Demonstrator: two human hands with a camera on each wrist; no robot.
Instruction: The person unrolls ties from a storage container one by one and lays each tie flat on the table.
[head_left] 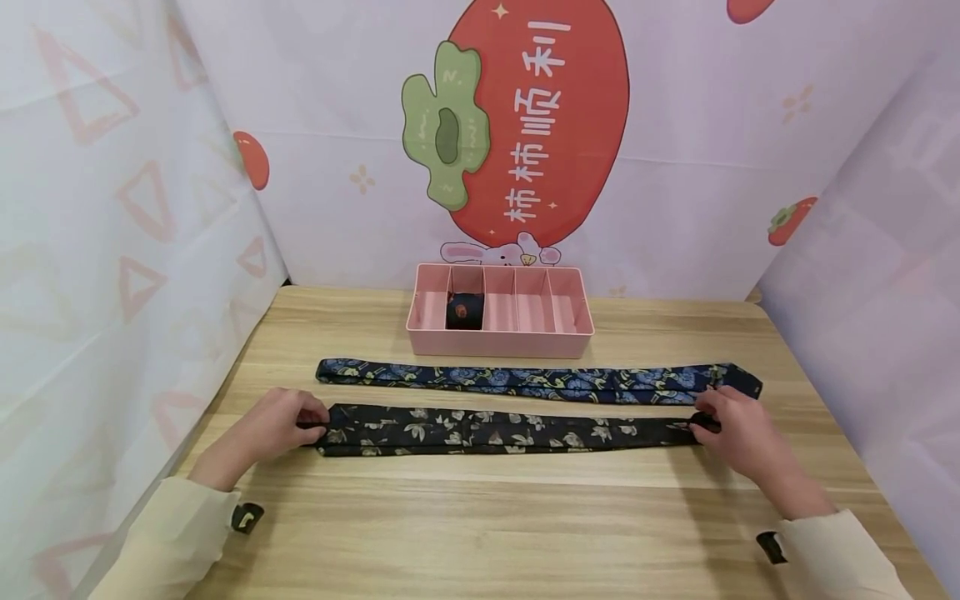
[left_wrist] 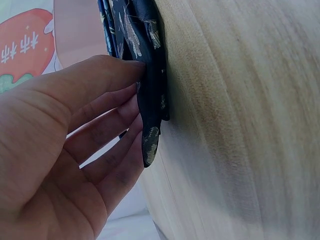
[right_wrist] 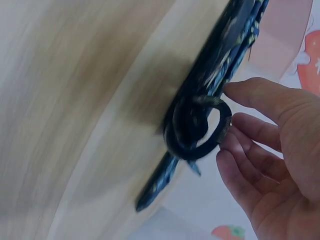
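A black floral necktie [head_left: 495,432] lies folded lengthwise across the table. At its wide left end my left hand [head_left: 288,423] pinches the cloth; in the left wrist view the thumb [left_wrist: 127,72] presses on one side, with fingers behind the dark fold. The narrow right end curls into a loose coil [right_wrist: 181,127], which my right hand [head_left: 738,429] holds by its outer edge with the fingertips [right_wrist: 229,142]. Just behind, a navy necktie with blue and yellow figures [head_left: 525,382] lies stretched out, its right end close by my right hand.
Behind the ties stands a pink divided box [head_left: 498,344] with several compartments. A dark rolled necktie [head_left: 465,312] sits in the second compartment from the left. Printed cloth walls [head_left: 330,167] rise around the back and sides of the wooden table [head_left: 487,533].
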